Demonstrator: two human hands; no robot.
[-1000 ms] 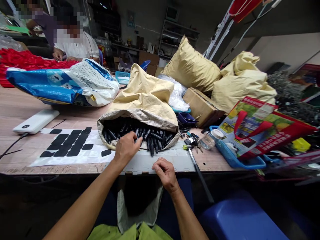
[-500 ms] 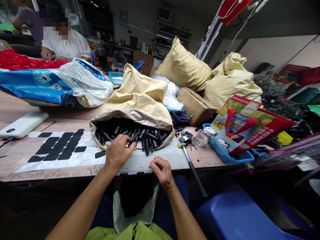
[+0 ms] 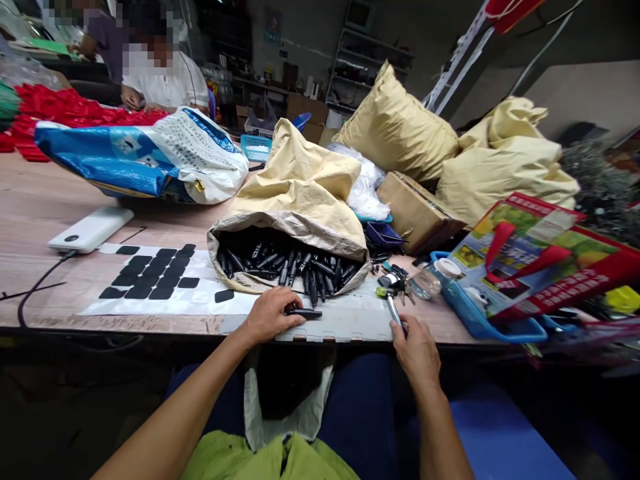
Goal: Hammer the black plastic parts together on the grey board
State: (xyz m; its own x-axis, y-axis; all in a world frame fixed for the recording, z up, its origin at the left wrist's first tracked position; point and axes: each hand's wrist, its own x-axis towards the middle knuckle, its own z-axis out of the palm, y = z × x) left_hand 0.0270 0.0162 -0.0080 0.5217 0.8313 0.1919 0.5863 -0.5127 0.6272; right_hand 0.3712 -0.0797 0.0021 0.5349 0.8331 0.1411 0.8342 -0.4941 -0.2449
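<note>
My left hand (image 3: pixel 274 316) is closed on a slim black tube-shaped piece (image 3: pixel 307 313), which lies level just above the grey board (image 3: pixel 345 325) at the table's front edge. Behind it, the mouth of a cream cloth sack (image 3: pixel 300 167) faces me, filled with many similar black pieces (image 3: pixel 295 263). My right hand (image 3: pixel 416 347) has its fingers around the handle of a small hammer (image 3: pixel 392 305) with a yellow-green head. The head rests on the table beside some keys; the lower handle is hidden by the hand.
Flat black pads (image 3: pixel 155 273) lie on a white sheet at left, near a white power bank (image 3: pixel 91 229). A blue-white sack (image 3: pixel 150 157) stands behind. At right are a jar (image 3: pixel 425 283), a blue basket (image 3: pixel 473 320) and a red bag (image 3: pixel 545 260). Two co-workers sit far left.
My left hand has drawn the black piece from the sack's mouth toward the table edge. My right hand has moved right and closed on the hammer. The view has shifted left.
</note>
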